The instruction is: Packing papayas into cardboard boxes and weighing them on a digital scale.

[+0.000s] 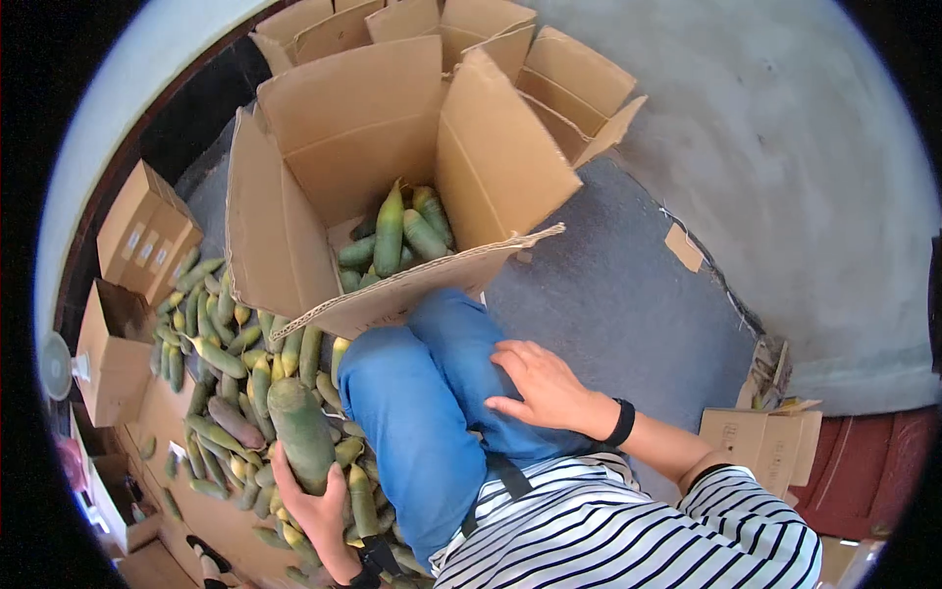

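Observation:
My left hand (316, 508) grips a thick green radish (300, 431), held above a heap of green radishes (221, 434) on the floor to my left. My right hand (541, 386) rests on my blue-trousered right thigh, holding nothing, with its thumb apart from the fingers. Just beyond my knees stands an open cardboard box (280, 221) with its flaps raised. Several green radishes (401, 232) lie inside it, some tipped yellow-green; the near flap hides part of the box's floor.
More open cardboard boxes (581, 81) stand behind the near one. Along the left wall are a box with labels (147, 235) and an open box (110, 361). A small carton (758, 442) sits at right, by a red panel (868, 471). Another person's shoe (208, 554) shows lower left.

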A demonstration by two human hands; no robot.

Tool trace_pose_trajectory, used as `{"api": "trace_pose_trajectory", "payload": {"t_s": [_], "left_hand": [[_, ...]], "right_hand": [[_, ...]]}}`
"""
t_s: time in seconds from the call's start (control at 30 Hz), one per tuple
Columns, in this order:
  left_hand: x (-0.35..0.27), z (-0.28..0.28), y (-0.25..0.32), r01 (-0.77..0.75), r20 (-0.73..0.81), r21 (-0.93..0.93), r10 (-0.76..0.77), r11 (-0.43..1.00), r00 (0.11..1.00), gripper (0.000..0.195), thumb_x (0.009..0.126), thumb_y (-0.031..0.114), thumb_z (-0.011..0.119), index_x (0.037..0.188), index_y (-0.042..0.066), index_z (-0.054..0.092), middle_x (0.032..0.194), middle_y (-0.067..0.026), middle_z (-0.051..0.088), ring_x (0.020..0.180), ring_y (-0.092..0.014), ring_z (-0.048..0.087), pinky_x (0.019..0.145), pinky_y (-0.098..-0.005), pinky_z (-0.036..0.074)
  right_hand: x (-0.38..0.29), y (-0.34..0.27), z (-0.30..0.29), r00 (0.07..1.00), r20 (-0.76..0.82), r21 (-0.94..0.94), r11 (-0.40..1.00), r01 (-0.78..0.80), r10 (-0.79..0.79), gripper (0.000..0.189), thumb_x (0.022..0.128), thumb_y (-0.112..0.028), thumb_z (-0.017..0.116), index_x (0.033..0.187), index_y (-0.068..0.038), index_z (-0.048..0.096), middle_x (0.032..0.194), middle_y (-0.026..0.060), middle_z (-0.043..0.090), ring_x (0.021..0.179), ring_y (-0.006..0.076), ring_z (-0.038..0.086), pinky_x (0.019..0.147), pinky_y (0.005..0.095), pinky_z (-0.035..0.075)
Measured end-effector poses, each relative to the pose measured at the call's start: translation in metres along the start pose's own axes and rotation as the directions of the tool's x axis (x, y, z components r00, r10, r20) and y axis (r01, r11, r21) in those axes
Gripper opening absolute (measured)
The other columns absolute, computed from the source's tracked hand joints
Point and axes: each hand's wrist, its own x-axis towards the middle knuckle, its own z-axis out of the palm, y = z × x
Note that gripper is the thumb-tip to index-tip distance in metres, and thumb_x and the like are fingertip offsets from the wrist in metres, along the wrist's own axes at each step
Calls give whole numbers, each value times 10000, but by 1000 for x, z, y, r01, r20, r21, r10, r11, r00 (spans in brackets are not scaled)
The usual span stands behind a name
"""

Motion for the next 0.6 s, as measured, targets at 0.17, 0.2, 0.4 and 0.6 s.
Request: {"api": "trace_pose_trajectory", "payload": {"t_s": [0.17,0.2,0.4,0.6], "left_hand": [[5,26,115,-538,286,-39,526,842,801,767,613,56,766,1320,-4,474,1247,-198,537,1151,-362,522,1023,-430,395],[5,38,127,-612,380,-73,590,787,713,779,614,61,779,1327,2,470,1259,-204,533,1156,-375,521,1023,-438,399],[2,84,160,-652,388,-117,639,749,664,877,624,135,849,1383,4,431,1355,-228,474,1249,-392,462,1046,-440,396],[20,68,112,-548,260,322,485,772,835,760,734,177,782,1385,20,421,1413,-235,410,1315,-412,381,1095,-483,316]], "right_hand": [[-5,-36,-52,995,-51,719,688,98,-88,1082,706,-461,825,1505,-58,217,1407,155,444,1031,256,591,876,392,497],[-8,-42,-61,992,-96,747,652,128,-85,978,725,-367,840,1466,-55,282,1409,151,453,1077,230,590,914,371,493],[-26,-13,-80,948,-300,859,463,220,105,731,780,-174,789,1360,-37,366,1327,122,547,1168,189,559,871,336,524],[45,-36,-137,771,-551,830,306,466,319,612,889,-301,656,1367,-25,392,1252,149,569,970,217,657,666,310,556]]}}
